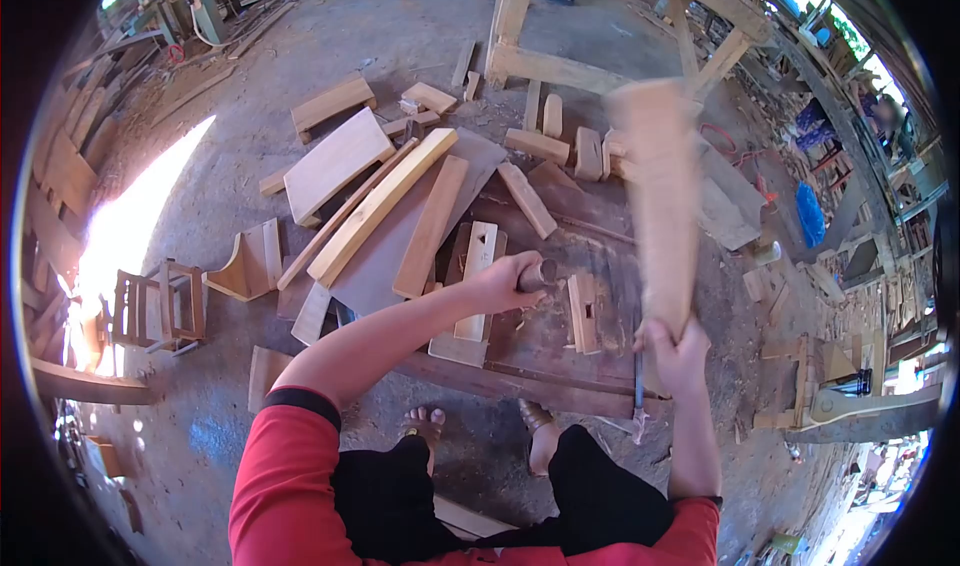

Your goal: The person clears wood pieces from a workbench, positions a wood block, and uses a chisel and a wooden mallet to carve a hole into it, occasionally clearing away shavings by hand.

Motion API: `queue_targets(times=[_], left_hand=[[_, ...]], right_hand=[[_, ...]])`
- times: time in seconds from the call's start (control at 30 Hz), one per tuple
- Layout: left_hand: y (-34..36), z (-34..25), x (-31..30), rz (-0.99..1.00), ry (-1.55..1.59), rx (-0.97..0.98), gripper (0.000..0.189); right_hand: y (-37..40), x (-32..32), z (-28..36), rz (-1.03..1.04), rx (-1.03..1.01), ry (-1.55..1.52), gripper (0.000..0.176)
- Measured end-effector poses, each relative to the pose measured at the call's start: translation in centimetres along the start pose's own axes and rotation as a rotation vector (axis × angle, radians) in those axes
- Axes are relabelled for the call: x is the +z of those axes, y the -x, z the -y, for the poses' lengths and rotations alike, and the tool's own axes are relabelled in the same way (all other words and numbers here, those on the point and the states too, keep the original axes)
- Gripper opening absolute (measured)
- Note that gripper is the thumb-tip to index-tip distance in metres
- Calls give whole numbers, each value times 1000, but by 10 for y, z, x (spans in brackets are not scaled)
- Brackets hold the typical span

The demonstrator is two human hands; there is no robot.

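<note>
My left hand (503, 284) is closed around a tool with a round dark wooden handle (538, 275), probably a chisel; its lower end is hidden from me. Just right of that hand, a small wooden piece (583, 313) with a mortise hole lies on the low workbench (550, 391). My right hand (677, 356) grips the narrow end of a long wooden club (660, 186), raised upright and blurred by motion. Beside this hand, a thin metal tool (639, 386) lies at the bench's right end. Another mortised piece (481, 256) rests behind my left forearm.
Several wooden bars and boards (385, 206) are piled on the left of the bench. A pale wooden frame (560, 71) stands beyond it. On the floor at left sit a curved wooden piece (250, 261) and a small slatted frame (160, 306). A blue bag (810, 216) is at right.
</note>
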State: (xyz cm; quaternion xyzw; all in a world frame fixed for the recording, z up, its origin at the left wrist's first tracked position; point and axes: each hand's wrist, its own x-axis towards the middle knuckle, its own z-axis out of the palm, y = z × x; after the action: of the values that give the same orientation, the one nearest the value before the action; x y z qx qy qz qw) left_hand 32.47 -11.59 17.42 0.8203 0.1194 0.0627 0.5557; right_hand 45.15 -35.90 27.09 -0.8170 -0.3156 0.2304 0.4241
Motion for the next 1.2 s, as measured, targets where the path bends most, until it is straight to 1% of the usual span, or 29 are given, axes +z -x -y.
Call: queue_targets(times=[0.07,0.1,0.13,0.17,0.2,0.23,0.3,0.33,0.37,0.43,0.47,0.5,0.57,0.6,0.63,0.7,0.73,0.77,0.83,0.87,0.9,0.97,1.0,1.07,1.1,1.17,1.2], left_hand=[[-2,5,2,19,19,21,43],[-5,8,3,31,31,43,44],[-6,11,6,34,33,43,44],[-7,14,8,-3,59,107,42],[-7,16,10,-39,85,172,41],[-6,13,9,-35,84,172,41],[-3,7,5,-21,57,75,37],[-1,5,4,-17,59,68,37],[0,3,2,2,22,33,36],[-4,2,0,13,-19,13,36],[-6,6,2,18,-5,37,36],[-7,8,4,24,9,58,36],[-8,14,8,17,26,73,36],[-8,15,9,9,41,86,35],[-6,11,6,7,38,79,35],[-2,4,3,-6,22,57,35],[0,6,3,-4,19,56,35],[0,8,3,-4,61,61,35],[-3,8,4,-6,109,68,35],[-3,8,4,0,89,75,36],[-3,8,4,8,68,78,36],[-4,9,3,19,56,51,36],[-4,9,3,31,44,28,35],[-4,10,4,18,55,39,34],[-4,10,4,5,65,55,33],[-6,10,5,11,60,63,32],[-6,11,5,17,56,75,32]], right_hand=[[-1,7,10,-121,-217,-371,27],[-2,8,5,-125,-218,-367,27],[-2,12,-7,-39,-147,-136,28],[-3,16,-15,49,-75,94,28],[-4,17,-16,92,-179,614,31],[-4,13,-7,91,-177,611,31],[-2,0,17,-78,-192,654,35],[-7,-1,3,-149,-221,235,33],[-4,3,6,-148,-213,234,33],[-3,11,18,-147,-302,-269,33],[-6,13,-3,-46,-272,-185,30],[-6,13,0,-44,-273,-182,30],[-7,14,8,124,-129,712,25],[-13,9,-3,38,-174,637,25],[-17,4,-3,43,-176,632,25],[-21,-1,1,-132,-42,137,28],[-25,2,-3,-166,-63,-6,29],[-31,3,-13,-171,-68,-7,29],[-44,5,-43,-132,138,56,30],[-48,11,-52,-98,214,52,34],[-52,18,-76,-95,216,52,34],[-61,34,-136,-62,1,559,42],[-63,43,-153,-57,0,559,42],[-65,55,-176,64,113,559,51],[-65,57,-179,67,113,557,51],[-63,64,-184,60,183,651,54],[-60,65,-178,63,185,647,54]])
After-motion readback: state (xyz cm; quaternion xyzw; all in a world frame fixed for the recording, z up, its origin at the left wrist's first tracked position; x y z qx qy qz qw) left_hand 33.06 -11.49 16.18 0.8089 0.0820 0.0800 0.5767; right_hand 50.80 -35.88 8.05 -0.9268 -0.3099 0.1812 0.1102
